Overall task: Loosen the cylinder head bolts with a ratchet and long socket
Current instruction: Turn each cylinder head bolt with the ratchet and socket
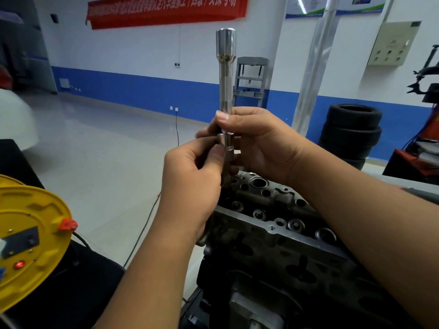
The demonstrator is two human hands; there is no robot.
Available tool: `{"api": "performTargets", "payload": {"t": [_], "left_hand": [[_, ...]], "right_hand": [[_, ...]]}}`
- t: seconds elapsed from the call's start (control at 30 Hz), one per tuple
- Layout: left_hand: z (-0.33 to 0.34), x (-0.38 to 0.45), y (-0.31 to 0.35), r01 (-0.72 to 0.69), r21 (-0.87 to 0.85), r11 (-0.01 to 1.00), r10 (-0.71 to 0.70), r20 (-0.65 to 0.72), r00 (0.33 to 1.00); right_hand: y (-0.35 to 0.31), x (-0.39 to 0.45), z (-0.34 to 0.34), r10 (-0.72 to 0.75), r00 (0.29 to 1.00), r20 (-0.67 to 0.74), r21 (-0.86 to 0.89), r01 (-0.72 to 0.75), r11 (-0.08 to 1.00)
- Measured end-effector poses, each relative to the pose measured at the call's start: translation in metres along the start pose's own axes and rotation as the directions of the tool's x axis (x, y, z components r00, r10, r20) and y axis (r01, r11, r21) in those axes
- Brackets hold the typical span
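Frame centre: long socket held upright, long axis vertical. Right hand fingers grasp its lower shaft; left hand pinches ratchet end just below (joint partly hidden). Cylinder head directly beneath, lower right; left hand nearer it.
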State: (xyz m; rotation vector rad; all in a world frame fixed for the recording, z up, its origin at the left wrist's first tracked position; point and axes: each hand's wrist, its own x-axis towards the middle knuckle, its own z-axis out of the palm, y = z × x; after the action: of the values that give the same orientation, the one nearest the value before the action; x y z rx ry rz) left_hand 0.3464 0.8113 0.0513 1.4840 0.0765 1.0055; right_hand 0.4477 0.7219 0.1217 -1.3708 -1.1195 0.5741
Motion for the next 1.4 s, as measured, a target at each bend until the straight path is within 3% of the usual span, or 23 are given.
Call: {"api": "performTargets", "payload": {"t": [0.13, 0.33, 0.57, 0.73, 0.93, 1.1, 1.33, 1.4], "left_hand": [[0.0005, -0.0016, -0.0038, -0.044, 0.023, 0.999, 0.046, -0.102, 0.994], [0.0002, 0.0000, 0.0003, -0.002, 0.015, 1.000, 0.001, 0.020, 1.000], [0.0001, -0.0013, -0.0033, -0.073, 0.035, 0.997, 0.076, -0.103, 0.992], [0.0011, 0.0004, -0.0002, -0.002, -0.017, 1.000, 0.003, 0.024, 1.000], [0.0003, -0.0006, -0.0018, -0.044, -0.036, 0.998, 0.040, -0.105, 0.994], [-0.0018, 0.0001, 0.0004, 0.027, -0.057, 0.998, -0.024, 0.059, 0.998], [0.0017, -0.0012, -0.0016, -0.066, 0.021, 0.998, 0.068, -0.103, 0.992], [0.0008, -0.0008, 0.0003, -0.048, -0.014, 0.999, 0.048, -0.043, 0.998]], "right_hand": [[-0.0015, 0.0001, 0.0012, -0.004, 1.000, -0.001, -0.003, 0.004, 1.000], [-0.0005, 0.0002, 0.0008, -0.005, 1.000, -0.016, -0.007, 0.005, 1.000], [-0.0023, -0.0008, 0.0038, -0.002, 1.000, -0.006, -0.012, 0.002, 1.000], [-0.0011, 0.0006, 0.0013, -0.003, 1.000, -0.016, -0.004, 0.003, 1.000], [-0.0016, 0.0007, 0.0021, -0.003, 1.000, -0.016, -0.016, 0.002, 1.000], [-0.0009, 0.0001, 0.0008, -0.002, 1.000, -0.012, -0.010, 0.002, 1.000], [-0.0009, 0.0004, 0.0017, 0.000, 1.000, -0.017, -0.013, 0.000, 1.000], [-0.0002, 0.0017, 0.0013, 0.003, 1.000, -0.017, -0.013, -0.003, 1.000]]}}
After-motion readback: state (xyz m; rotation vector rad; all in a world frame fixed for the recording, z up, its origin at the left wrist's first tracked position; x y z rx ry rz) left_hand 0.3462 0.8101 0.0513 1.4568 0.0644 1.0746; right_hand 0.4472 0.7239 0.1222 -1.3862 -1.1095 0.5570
